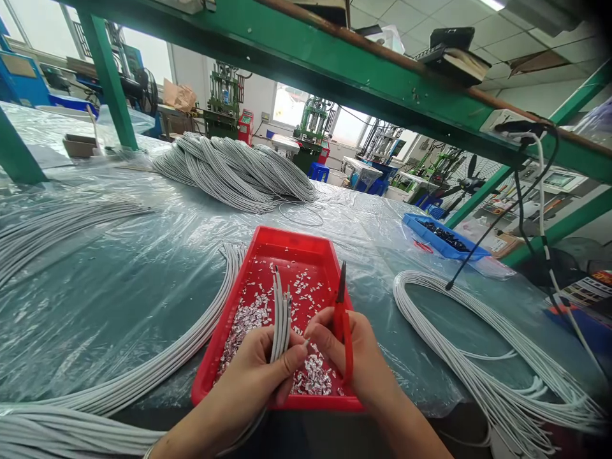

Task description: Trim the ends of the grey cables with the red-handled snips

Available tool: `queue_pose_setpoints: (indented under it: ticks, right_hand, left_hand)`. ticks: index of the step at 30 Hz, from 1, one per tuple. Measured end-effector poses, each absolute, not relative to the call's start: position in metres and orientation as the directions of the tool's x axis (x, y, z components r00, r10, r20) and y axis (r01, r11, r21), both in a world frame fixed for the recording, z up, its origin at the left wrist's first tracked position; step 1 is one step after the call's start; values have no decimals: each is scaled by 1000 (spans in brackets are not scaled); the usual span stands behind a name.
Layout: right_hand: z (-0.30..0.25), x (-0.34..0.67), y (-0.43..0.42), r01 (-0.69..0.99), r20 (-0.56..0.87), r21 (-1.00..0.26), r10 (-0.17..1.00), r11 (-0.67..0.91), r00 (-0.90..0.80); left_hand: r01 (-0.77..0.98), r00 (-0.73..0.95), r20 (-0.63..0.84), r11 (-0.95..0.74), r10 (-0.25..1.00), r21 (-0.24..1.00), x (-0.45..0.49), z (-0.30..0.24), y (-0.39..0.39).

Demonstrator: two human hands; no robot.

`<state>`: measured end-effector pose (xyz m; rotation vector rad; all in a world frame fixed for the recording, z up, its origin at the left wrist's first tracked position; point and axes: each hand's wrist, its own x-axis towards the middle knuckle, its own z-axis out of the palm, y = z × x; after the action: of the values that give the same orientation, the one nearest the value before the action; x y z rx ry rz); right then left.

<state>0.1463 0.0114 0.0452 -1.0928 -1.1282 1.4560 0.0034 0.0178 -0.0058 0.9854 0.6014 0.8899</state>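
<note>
Apparently, left fingers (289, 362) clasp grey cables (281, 319) for end-trimming, right fingers (331, 345) hold scissors (349, 350); the next move likely needs precision.

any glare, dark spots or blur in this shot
Head view: glare streaks the plastic sheet; the window behind is washed out; silvery scraps glint in the red tray; the top right corner goes black; the left hand and right hand look fairly sharp.

Bright windows (289, 103) break up a white wall (261, 86); a lamp (492, 4) lights the tiled ceiling (502, 33) (brown in one patch).
</note>
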Motion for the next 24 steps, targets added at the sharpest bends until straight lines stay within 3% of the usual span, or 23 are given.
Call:
queue_pose_setpoints:
  ticks: [4, 9, 12, 18, 24]
  right_hand:
    - [44, 148, 9, -162, -157, -968, 965, -193, -211]
    - [22, 135, 4, -351, -206, -881, 924, -318, -322]
    - [16, 130, 2, -380, -227, -843, 892, -380, -391]
    - [29, 145, 6, -200, -83, -975, 995, -94, -62]
    - [22, 137, 13, -123, -224, -958, 944, -259, -242]
  left_hand:
    - [-367, 493, -76, 286, 867, 885, 4, -3, 17]
    - [-479, 459, -36, 282, 888, 831, 5, -6, 14]
    - [-509, 488, -2, 287, 873, 811, 4, -7, 12]
    - [-388, 497, -63, 286, 866, 876, 2, 2, 14]
    - [-481, 589, -21, 372, 808, 794, 1, 5, 20]
